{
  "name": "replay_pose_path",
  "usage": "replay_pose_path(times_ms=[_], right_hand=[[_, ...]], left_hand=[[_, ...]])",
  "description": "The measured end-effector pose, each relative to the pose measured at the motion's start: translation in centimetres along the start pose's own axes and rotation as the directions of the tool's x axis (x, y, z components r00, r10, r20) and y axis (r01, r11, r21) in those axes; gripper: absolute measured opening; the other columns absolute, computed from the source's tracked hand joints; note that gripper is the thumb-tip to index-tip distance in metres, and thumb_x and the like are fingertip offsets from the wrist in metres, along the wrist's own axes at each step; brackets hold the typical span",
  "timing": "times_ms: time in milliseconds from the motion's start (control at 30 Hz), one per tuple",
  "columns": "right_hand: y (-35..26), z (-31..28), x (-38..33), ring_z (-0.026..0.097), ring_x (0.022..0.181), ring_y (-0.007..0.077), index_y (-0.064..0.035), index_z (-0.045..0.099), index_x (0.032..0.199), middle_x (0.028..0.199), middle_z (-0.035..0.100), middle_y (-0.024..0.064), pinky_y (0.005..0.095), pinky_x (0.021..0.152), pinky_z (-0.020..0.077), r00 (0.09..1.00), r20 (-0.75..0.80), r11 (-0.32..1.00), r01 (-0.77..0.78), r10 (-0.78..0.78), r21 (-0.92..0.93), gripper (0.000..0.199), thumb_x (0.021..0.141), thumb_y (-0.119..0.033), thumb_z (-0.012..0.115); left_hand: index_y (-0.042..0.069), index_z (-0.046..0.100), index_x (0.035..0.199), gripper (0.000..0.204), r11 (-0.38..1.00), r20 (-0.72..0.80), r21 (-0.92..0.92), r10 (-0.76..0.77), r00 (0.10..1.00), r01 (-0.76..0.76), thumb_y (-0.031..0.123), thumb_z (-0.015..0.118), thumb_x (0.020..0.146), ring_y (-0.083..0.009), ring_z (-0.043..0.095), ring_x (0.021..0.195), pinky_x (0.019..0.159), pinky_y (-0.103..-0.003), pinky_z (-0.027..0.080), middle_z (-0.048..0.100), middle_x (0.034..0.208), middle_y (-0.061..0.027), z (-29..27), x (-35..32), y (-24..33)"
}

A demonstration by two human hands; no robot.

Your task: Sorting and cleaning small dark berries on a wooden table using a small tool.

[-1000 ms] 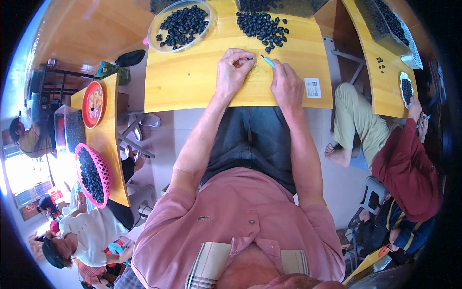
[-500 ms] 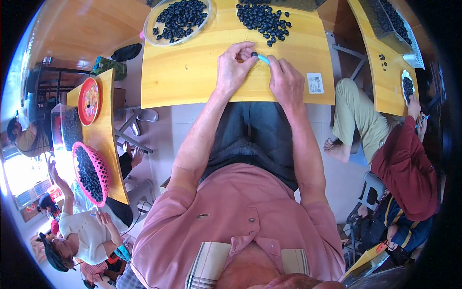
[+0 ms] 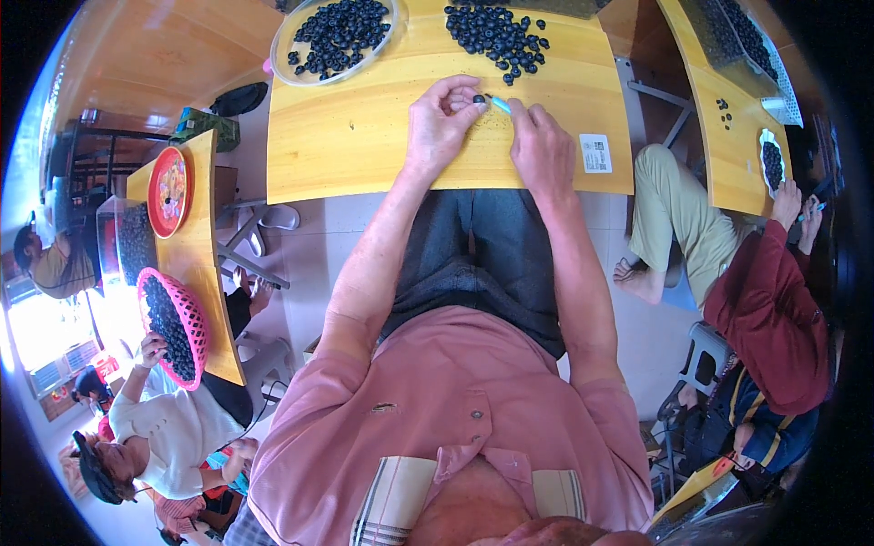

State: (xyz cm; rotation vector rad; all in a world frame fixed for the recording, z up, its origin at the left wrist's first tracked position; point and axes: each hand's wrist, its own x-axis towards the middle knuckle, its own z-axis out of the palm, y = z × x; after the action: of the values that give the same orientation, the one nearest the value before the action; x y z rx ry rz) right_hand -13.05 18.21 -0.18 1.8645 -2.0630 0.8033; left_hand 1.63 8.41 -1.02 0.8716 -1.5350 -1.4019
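One dark bead (image 3: 479, 99) held between thumb and finger of left hand (image 3: 440, 123), above table (image 3: 364, 155), near side of bead pile (image 3: 492, 38); I see right hand (image 3: 539, 144) gripping blue tool (image 3: 501, 105), tip now drawn just off bead, so contact seems broken, left pinch alone steadying it

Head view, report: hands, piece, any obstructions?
Left hand: pinching small round black piece. Right hand: gripping slim light-blue tool, tip close by. Loose round black pieces beyond, not blocking.
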Motion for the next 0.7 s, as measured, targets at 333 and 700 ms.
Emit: replay_pose_path(times_ms=[333,700], right_hand=[[-0.2,0.3,0.7,0.070,0.078,0.0254,-0.0077,0.066,0.111,0.084,0.062,0.0080,0.0393,0.063,0.0586,1.000,0.002,0.999,-0.009,0.009,-0.040,0.027,0.084,-0.004,0.064],[-0.1,0.1,-0.1,0.069,0.076,0.0244,-0.0088,0.067,0.108,0.083,0.061,0.0073,0.0401,0.062,0.0576,0.999,-0.014,0.994,-0.040,0.039,-0.097,0.025,0.084,-0.004,0.065]], left_hand=[[-0.001,0.069,0.116,0.033,0.997,-0.081,-0.072,0.015,0.997,-0.021,-0.004,0.078,0.084,-0.0101,0.067,0.087,0.081,-0.024,0.056,0.069,0.098,-0.0056,-0.5,0.0,0.7],[0.005,0.075,0.102,0.018,0.778,-0.214,0.540,0.496,0.842,-0.321,0.003,0.077,0.084,-0.0199,0.068,0.085,0.078,-0.030,0.056,0.071,0.098,-0.0108,-9.0,5.2,4.8]])
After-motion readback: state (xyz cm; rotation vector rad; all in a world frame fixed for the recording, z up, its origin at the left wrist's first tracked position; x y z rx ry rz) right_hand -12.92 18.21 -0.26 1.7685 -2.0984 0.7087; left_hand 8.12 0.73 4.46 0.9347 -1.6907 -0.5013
